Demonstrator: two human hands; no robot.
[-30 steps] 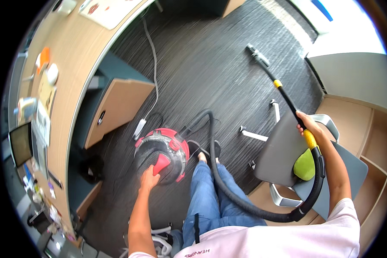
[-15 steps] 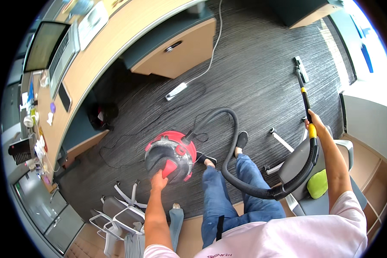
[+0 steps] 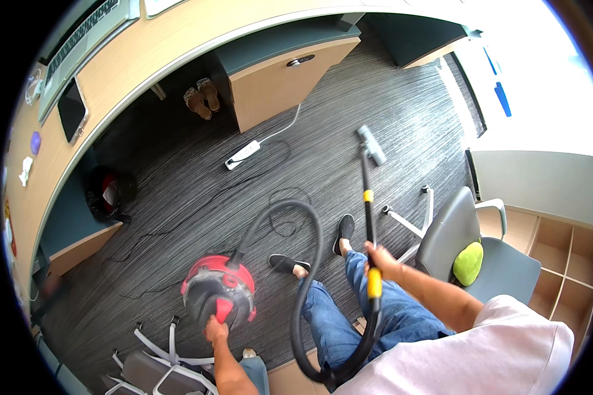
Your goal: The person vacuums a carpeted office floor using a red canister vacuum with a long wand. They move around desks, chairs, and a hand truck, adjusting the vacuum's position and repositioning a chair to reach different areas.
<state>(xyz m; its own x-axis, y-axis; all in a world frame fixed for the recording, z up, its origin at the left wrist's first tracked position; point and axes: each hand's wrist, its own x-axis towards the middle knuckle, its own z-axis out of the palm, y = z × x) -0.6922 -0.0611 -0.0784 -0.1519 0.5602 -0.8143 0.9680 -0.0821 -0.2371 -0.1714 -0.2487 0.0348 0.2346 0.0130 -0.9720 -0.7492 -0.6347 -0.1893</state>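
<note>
A red and grey canister vacuum cleaner (image 3: 219,291) sits on the dark carpet at my lower left. My left hand (image 3: 215,329) grips its red handle at the near side. A black hose (image 3: 310,263) arcs from the canister round to the wand (image 3: 369,217), a black tube with yellow bands. My right hand (image 3: 379,258) is closed on the wand just above the lower yellow band. The grey floor nozzle (image 3: 371,145) rests on the carpet ahead of my feet.
A curved wooden desk (image 3: 178,52) runs across the top with a drawer unit (image 3: 290,82), sandals (image 3: 202,99) beneath. A white power strip (image 3: 242,155) and cables lie on the floor. A grey chair (image 3: 468,253) with green cushion stands right; another chair (image 3: 151,365) lower left.
The view has swung along the desk, bringing the drawer unit and sandals to the top. The wand and nozzle now point further ahead and left. Both hands keep their grips.
</note>
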